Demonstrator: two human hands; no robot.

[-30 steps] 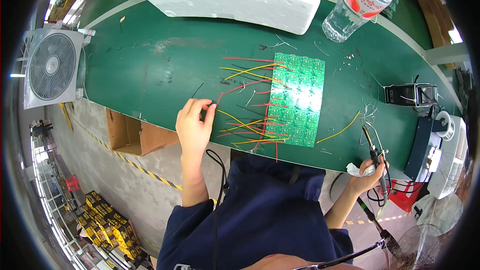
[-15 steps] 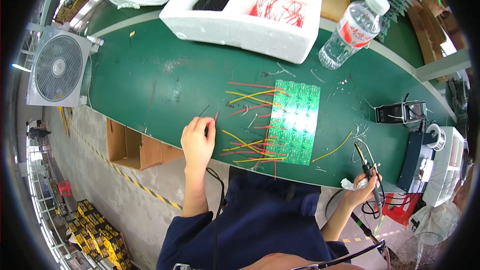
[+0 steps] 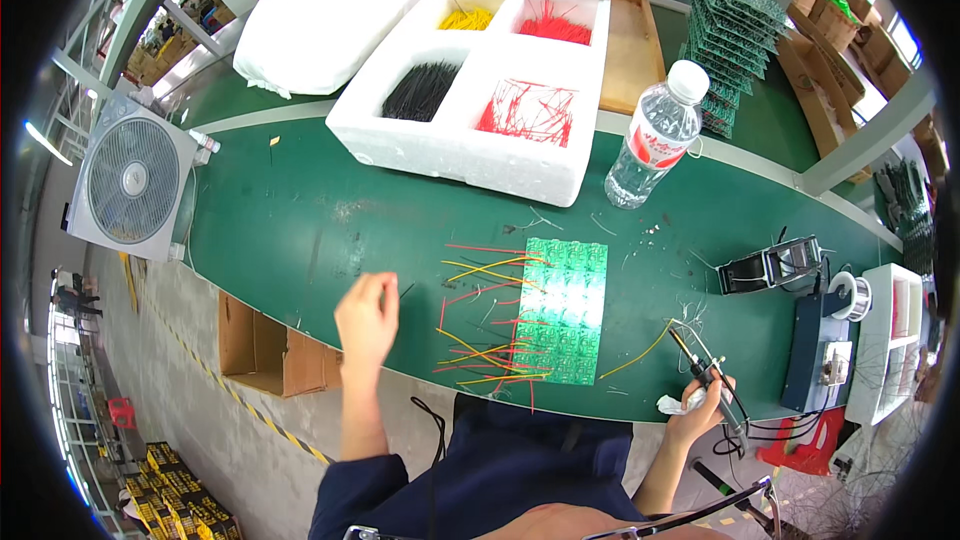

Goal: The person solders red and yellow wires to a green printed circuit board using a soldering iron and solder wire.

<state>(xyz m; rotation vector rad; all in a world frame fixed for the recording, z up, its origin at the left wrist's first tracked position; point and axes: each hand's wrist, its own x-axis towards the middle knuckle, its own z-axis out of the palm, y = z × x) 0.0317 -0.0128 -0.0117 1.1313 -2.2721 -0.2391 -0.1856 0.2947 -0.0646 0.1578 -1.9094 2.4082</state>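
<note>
My left hand (image 3: 367, 318) is over the left part of the green table, its fingers drawn together; whatever they hold, if anything, is hidden. A thin dark wire (image 3: 406, 291) lies beside its fingertips. To its right, a short red wire (image 3: 442, 313) lies near the loose ends of several red and yellow wires. Those reach the left edge of a green circuit board panel (image 3: 563, 312). My right hand (image 3: 704, 404) grips a soldering iron (image 3: 701, 372), its tip pointing up and left near wire scraps. A crumpled white tissue (image 3: 676, 404) is in that hand. One yellow wire (image 3: 637, 355) lies between panel and iron.
Behind stands a white foam box (image 3: 455, 155) of yellow, red and black wires. Near it are a water bottle (image 3: 652, 140), a white sack (image 3: 330, 15) and stacked circuit boards (image 3: 735, 30). A fan (image 3: 132, 178) is at left; an iron stand (image 3: 770, 265) and solder spool (image 3: 851, 298) at right.
The view has tilted, showing more of the foam box. My left hand has moved away from the panel, and a red wire previously at its fingertips now appears on the table. My right hand still grips the iron.
</note>
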